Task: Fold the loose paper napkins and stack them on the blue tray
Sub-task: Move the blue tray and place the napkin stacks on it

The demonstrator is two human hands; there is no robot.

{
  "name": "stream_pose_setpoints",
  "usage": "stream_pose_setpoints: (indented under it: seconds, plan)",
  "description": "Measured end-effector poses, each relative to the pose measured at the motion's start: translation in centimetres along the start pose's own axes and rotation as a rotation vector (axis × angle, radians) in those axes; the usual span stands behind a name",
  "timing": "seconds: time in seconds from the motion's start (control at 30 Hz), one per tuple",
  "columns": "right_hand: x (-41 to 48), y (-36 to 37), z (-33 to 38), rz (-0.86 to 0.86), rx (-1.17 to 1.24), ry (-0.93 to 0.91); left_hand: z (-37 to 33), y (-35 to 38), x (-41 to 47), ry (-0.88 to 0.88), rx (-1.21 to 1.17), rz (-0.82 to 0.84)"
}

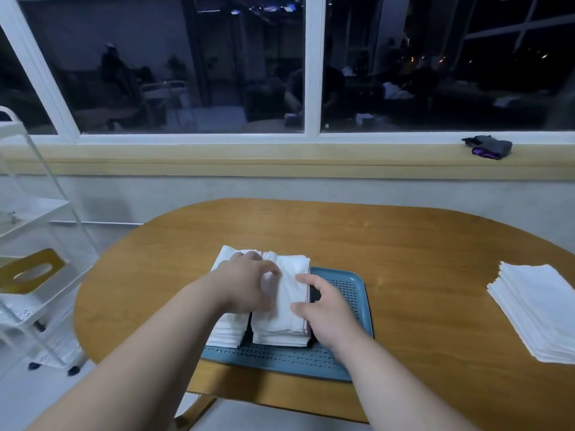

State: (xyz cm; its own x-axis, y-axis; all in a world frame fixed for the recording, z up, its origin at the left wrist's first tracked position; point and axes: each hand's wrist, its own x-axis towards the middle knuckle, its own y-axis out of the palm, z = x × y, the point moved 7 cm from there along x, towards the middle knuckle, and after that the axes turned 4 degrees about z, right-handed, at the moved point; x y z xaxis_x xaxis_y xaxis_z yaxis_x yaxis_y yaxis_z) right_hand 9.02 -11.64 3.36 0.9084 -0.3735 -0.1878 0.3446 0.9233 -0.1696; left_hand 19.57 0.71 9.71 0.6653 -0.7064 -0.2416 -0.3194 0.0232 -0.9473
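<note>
A blue perforated tray (348,293) lies on the wooden table's near edge. Two stacks of folded white napkins stand on it side by side: a left stack (225,332) and a right stack (284,318). My left hand (249,284) lies over the seam between the stacks, fingers curled, touching the top napkin of the right stack. My right hand (323,309) touches the right edge of that same stack with its fingers and thumb. A pile of loose unfolded napkins (535,309) sits at the table's right edge.
The oval wooden table (404,244) stands under a window sill. A white wheeled cart (34,293) with a yellow tissue-box lid (28,269) is at the left. A dark cloth bundle (488,146) rests on the sill at the right.
</note>
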Motion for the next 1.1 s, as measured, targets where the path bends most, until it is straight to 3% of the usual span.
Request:
stream_pose_setpoints:
  seconds: [0.13,0.3,0.53,0.8,1.1]
  plan:
    - [0.7,0.8,-1.1,0.001,-0.100,-0.003,0.4,1.1,-0.1,-0.019,0.117,0.007]
    - [1.1,1.3,-1.1,0.009,-0.356,-0.111,0.9,1.9,0.3,-0.012,0.145,-0.007]
    - [0.7,0.3,-0.8,-0.010,-0.671,-0.112,0.7,2.1,0.3,0.001,0.165,-0.024]
    - [-2.3,-3.4,1.0,-0.098,-0.610,-0.228,-1.4,1.1,-0.6,0.032,0.124,-0.091]
    - [-10.1,-17.9,-1.6,-0.378,-0.546,-0.228,-15.8,3.6,1.8,0.392,0.039,-0.114]
